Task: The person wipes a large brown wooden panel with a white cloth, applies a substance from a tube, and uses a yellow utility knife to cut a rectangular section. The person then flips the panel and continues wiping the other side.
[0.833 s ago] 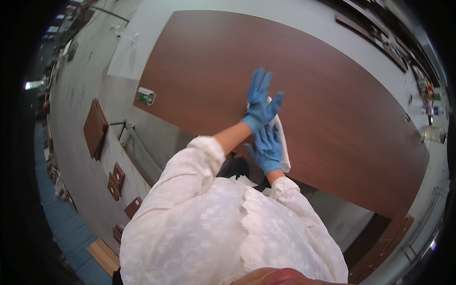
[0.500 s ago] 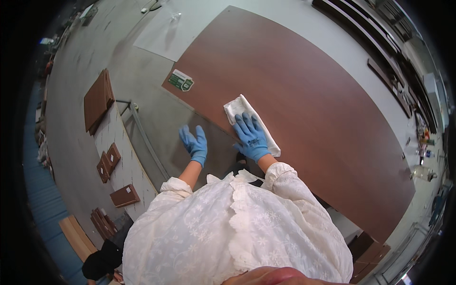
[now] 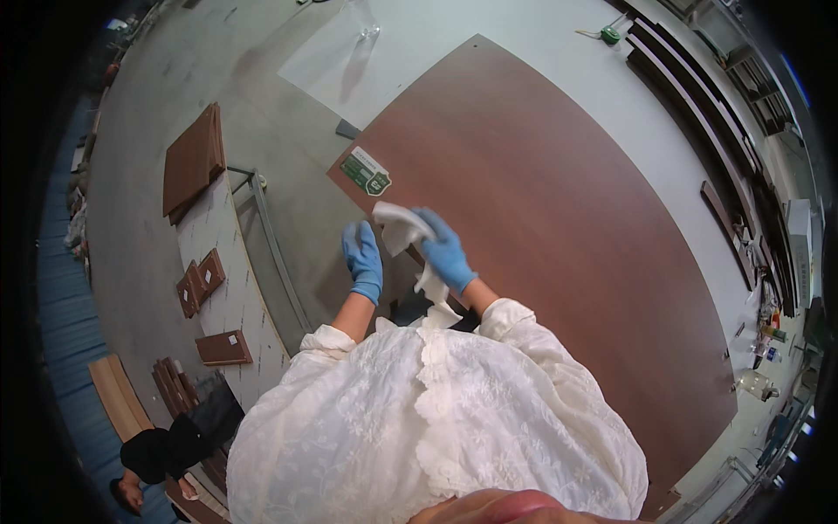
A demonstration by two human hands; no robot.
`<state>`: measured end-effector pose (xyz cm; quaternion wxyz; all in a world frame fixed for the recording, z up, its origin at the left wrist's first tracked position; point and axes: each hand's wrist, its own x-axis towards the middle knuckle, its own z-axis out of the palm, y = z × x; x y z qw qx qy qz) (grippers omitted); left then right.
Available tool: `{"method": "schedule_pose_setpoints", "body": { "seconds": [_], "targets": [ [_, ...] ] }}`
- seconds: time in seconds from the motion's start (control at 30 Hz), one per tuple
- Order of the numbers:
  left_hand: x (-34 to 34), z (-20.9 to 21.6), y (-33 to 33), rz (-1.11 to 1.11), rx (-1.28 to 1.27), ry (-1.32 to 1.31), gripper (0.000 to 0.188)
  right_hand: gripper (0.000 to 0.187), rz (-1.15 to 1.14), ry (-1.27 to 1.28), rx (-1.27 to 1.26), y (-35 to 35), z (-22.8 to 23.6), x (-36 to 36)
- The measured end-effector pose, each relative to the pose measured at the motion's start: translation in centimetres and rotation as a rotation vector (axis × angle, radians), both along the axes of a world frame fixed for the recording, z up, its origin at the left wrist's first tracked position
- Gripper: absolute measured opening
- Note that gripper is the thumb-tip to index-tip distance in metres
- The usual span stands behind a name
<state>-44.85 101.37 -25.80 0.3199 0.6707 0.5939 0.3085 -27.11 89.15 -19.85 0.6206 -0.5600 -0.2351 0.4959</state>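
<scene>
Both my hands wear blue gloves. With my right hand [image 3: 443,251] I grip a white cloth [image 3: 403,225], lifted at the near left edge of a large reddish-brown panel [image 3: 559,201]. Its folds droop toward my left hand and down in front of my shirt. My left hand [image 3: 362,260] hovers just left of the cloth, apart from it, its fingers stretched out and holding nothing. A green and white label [image 3: 366,171] is on the panel's far left corner.
On the left, a marbled bench [image 3: 209,240] bears stacked brown boards [image 3: 194,166] and smaller brown pieces [image 3: 224,348]. A tape measure [image 3: 609,35] and long dark strips [image 3: 690,105] lie at far right. A co-worker [image 3: 161,454] in black is at lower left.
My right hand has raised the cloth off the panel and brought it left, toward my left hand; it lay spread flat before. The view has shifted, with more of the co-worker showing.
</scene>
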Motion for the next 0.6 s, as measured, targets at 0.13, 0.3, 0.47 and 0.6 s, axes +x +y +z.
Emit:
{"method": "schedule_pose_setpoints", "body": {
  "seconds": [0.13, 0.3, 0.47, 0.6],
  "targets": [
    [3.1, 3.8, 3.8, 0.009, -0.608, -0.596, 0.077, 0.076, -0.224, 0.629, 0.065, 5.1, 3.2, 3.9],
    [8.3, 7.6, 12.4, -0.293, -1.370, -1.143, 0.073, 0.077, -0.231, 0.822, 0.197, 11.1, 5.8, 4.6],
    [10.9, 9.1, 17.7, -0.473, -1.380, -0.917, 0.051, 0.072, -0.301, 0.634, 0.113, 15.1, 5.2, 3.6],
    [11.7, 7.2, 19.4, -0.504, -1.237, -0.720, 0.044, 0.066, -0.450, 0.402, 0.023, 16.7, 3.7, 3.7]
  ]
}}
